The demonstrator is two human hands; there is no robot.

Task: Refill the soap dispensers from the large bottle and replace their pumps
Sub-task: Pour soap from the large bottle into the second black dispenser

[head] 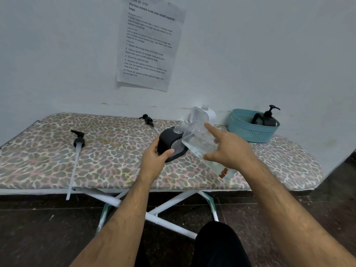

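Left hand (157, 155) grips the black squat dispenser (169, 144) mid-worktop, right hand (229, 151) wraps the tilted clear plastic refill bottle (198, 139) over its neck. Mouths look slightly misaligned, so soap could spill onto the leopard-print cover (107, 162).

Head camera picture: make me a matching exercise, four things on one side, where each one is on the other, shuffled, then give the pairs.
Things:
1. clear bottle
2. black dispenser
3. long-tube pump
4. pumped dispenser

Places:
A. inside the teal basket
B. lying at the board's left end
C. tilted in the right hand
D. gripped by the left hand

Pairs: 1-C, 2-D, 3-B, 4-A
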